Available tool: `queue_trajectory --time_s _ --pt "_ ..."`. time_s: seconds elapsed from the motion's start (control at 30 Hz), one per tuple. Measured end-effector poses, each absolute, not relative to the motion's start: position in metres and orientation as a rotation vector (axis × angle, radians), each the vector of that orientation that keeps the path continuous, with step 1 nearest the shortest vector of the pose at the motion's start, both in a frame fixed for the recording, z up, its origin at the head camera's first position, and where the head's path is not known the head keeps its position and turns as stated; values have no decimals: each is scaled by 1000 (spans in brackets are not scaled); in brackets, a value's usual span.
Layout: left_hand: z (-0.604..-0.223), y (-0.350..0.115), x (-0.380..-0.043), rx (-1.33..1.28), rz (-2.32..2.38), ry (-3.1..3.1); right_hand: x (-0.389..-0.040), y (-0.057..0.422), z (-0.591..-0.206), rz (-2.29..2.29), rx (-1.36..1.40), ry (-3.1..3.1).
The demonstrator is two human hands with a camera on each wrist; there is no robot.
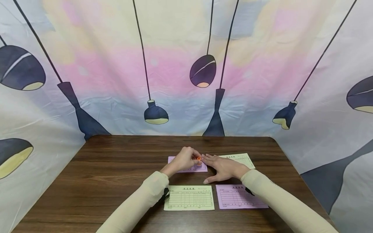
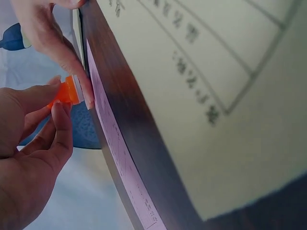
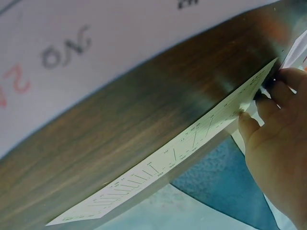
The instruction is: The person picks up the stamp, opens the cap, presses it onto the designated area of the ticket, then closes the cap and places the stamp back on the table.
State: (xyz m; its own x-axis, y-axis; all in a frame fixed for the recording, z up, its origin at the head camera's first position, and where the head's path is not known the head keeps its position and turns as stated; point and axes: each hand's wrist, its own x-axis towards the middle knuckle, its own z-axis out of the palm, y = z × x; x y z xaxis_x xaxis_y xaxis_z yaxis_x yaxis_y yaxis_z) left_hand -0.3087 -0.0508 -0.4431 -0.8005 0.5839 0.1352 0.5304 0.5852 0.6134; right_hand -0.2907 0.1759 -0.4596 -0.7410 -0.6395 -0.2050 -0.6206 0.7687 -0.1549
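My left hand pinches a small orange cylinder-shaped piece, perhaps a stamp, with a pale rim at one end. It holds the piece over the back-left pink form, its pale end near the paper; contact cannot be made out. My right hand lies palm down with straight fingers between that form and the back-right pale green form. Its fingertips are beside the orange piece. In the right wrist view, its fingers are over the edge of the green form.
Nearer to me are another pale green form at left and another pink form at right, partly under my right sleeve. All lie on a dark brown wooden table. Behind hangs a cloth printed with lamps.
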Motion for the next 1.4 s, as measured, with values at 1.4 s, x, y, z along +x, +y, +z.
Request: queue_trajectory --time_s 1.4 --pt "-435 -30 -313 1015 567 2822 -294 178 -460 -176 -1043 2700"
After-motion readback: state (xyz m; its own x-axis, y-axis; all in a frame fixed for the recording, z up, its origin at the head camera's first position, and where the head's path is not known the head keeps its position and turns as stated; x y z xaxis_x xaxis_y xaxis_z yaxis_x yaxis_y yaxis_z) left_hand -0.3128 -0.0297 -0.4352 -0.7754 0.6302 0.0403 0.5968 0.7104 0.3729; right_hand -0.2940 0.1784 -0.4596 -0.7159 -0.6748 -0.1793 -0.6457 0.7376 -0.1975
